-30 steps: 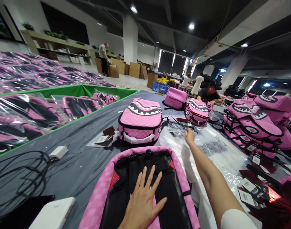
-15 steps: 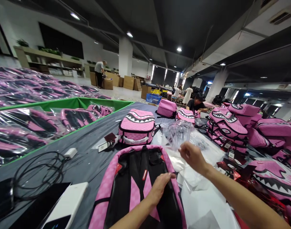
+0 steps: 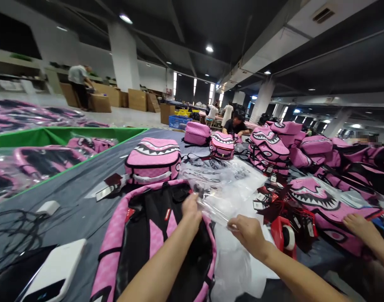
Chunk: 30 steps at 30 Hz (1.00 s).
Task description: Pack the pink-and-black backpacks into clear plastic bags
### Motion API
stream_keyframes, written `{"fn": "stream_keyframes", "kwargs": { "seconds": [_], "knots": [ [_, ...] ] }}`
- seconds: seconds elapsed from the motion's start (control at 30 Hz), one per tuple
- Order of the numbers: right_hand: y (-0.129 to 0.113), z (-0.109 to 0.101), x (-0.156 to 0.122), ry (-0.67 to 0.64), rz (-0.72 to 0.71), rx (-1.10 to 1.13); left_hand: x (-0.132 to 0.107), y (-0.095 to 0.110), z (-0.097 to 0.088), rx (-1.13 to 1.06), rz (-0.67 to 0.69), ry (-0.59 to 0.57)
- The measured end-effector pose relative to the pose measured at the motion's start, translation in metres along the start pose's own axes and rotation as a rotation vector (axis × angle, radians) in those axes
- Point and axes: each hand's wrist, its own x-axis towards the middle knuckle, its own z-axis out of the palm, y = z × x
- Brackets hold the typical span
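Note:
A clear plastic bag (image 3: 215, 209) stretches between my two hands. My left hand (image 3: 192, 209) pinches one end of its edge, above the right side of a pink backpack (image 3: 156, 239). My right hand (image 3: 249, 235) grips the other end, over white plastic sheets. The backpack lies with its black padded back and straps facing up, its lower end cut off by the frame. Just beyond it stands another pink backpack (image 3: 154, 157) with a shark-mouth print and a wrapped handle. A tag (image 3: 104, 192) lies at its left side.
A green-edged bin (image 3: 66, 167) with bagged backpacks is at left. Cables, a white adapter (image 3: 48, 208) and a white power bank (image 3: 55, 270) lie near it. A red tape dispenser (image 3: 283, 237), tags and piled pink backpacks (image 3: 269, 144) are at right. A co-worker's hand (image 3: 361, 228) touches a backpack there.
My left hand has left the backpack's back panel and taken hold of the bag. My right hand has come lower with the bag. The view has turned right, and a co-worker's hand has appeared.

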Motion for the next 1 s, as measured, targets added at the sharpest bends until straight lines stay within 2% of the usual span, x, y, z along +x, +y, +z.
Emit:
{"fn": "stream_keyframes", "kwargs": {
  "seconds": [0.07,0.13,0.17,0.23,0.27,0.3,0.37,0.43,0.47,0.57,0.63,0.67,0.73,0.8,0.83,0.9,1.0],
  "knots": [
    [0.011,0.024,-0.009,-0.029,0.047,0.023,-0.001,0.026,-0.018,0.074,0.126,0.087],
    [0.018,0.047,-0.014,-0.061,0.099,0.086,-0.01,0.046,-0.04,0.121,0.233,0.081],
    [0.019,0.057,-0.016,-0.084,0.112,0.126,-0.016,0.052,-0.052,0.144,0.29,0.085],
    [0.015,0.071,-0.017,-0.145,0.123,0.202,-0.033,0.051,-0.075,0.166,0.346,0.21],
    [0.01,0.075,-0.018,-0.174,0.13,0.237,-0.043,0.044,-0.086,0.12,0.287,0.327],
    [0.003,0.077,-0.02,-0.202,0.139,0.272,-0.053,0.035,-0.097,0.036,0.164,0.456],
    [-0.011,0.078,-0.023,-0.266,0.139,0.331,-0.074,0.012,-0.116,-0.183,-0.207,0.641],
    [-0.022,0.074,-0.026,-0.356,0.076,0.359,-0.095,-0.01,-0.13,-0.362,-0.498,0.699],
    [-0.024,0.071,-0.026,-0.411,0.014,0.357,-0.105,-0.019,-0.135,-0.405,-0.566,0.701],
    [-0.018,0.055,-0.015,-0.524,-0.193,0.296,-0.128,-0.032,-0.142,-0.505,-0.595,0.706],
    [-0.011,0.043,0.003,-0.488,-0.216,0.268,-0.138,-0.033,-0.141,-0.616,-0.556,0.692],
    [-0.009,0.037,0.013,-0.444,-0.19,0.273,-0.142,-0.033,-0.138,-0.701,-0.553,0.645],
    [-0.011,0.029,0.03,-0.358,-0.146,0.318,-0.15,-0.03,-0.126,-0.912,-0.591,0.455],
    [-0.022,0.026,0.041,-0.294,-0.179,0.35,-0.155,-0.027,-0.112,-1.114,-0.618,0.241],
    [-0.028,0.027,0.044,-0.265,-0.223,0.345,-0.156,-0.026,-0.106,-1.173,-0.612,0.206],
    [-0.036,0.031,0.046,-0.192,-0.334,0.286,-0.158,-0.024,-0.102,-1.203,-0.601,0.307],
    [-0.037,0.038,0.042,-0.116,-0.527,0.144,-0.168,-0.029,-0.118,-1.019,-0.687,0.534]
  ]
}}
